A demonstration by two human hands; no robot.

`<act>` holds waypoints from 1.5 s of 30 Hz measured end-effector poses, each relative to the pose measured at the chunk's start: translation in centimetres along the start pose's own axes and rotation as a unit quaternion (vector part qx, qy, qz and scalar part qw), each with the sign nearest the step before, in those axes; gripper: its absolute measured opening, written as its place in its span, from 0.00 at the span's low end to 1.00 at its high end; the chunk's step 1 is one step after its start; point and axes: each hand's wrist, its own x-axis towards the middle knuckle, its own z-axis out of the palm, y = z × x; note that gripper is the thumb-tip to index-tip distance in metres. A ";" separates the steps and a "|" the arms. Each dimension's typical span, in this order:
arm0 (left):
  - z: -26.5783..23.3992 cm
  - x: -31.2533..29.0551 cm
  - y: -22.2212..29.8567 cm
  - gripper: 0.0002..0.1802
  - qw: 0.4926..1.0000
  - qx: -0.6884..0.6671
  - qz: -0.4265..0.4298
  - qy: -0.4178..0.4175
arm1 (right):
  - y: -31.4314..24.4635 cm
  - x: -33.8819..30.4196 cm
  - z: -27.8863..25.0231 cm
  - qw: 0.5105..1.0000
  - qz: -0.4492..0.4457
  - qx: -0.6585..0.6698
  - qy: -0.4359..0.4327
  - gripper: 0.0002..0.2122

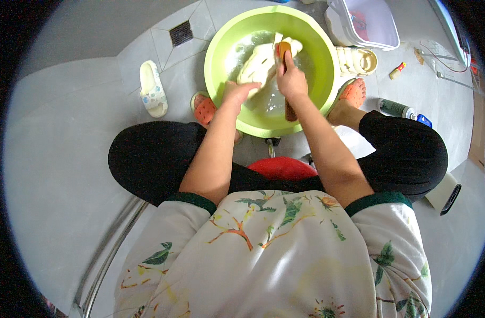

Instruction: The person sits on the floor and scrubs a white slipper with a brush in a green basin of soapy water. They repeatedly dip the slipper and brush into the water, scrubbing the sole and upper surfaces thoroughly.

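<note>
A large lime-green basin [325, 63] with some water in it stands on the floor between my feet. Over the water, my left hand [238, 94] grips one end of a cream slipper with cut-outs [257, 62]. My right hand [292, 80] is closed around a brown wooden-handled brush [286, 49], which lies against the slipper's right side. The brush's bristles are mostly hidden and slightly blurred. A similar cream slipper [357, 61] rests on the floor against the basin's right side.
A white and blue slipper [153, 90] and a floor drain [181, 33] are at the left. On the right are a pale plastic tub [370, 24], a small red-and-yellow object [397, 71] and a dark green can [395, 107]. A red seat [282, 168] is beneath me.
</note>
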 end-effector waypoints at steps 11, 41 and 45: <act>4.9 -0.8 6.5 0.58 0.839 0.381 0.388 0.019 | 8.5 1.6 4.0 0.939 0.093 0.300 0.141 0.25; 0.6 -8.1 5.4 0.33 0.966 -0.194 0.167 -0.032 | 2.5 -10.2 -2.5 0.973 -0.224 -0.057 -0.022 0.25; 1.7 -9.2 5.6 0.26 0.935 -0.276 0.172 -0.138 | 0.4 -10.0 -3.5 0.979 -0.182 -0.091 0.028 0.24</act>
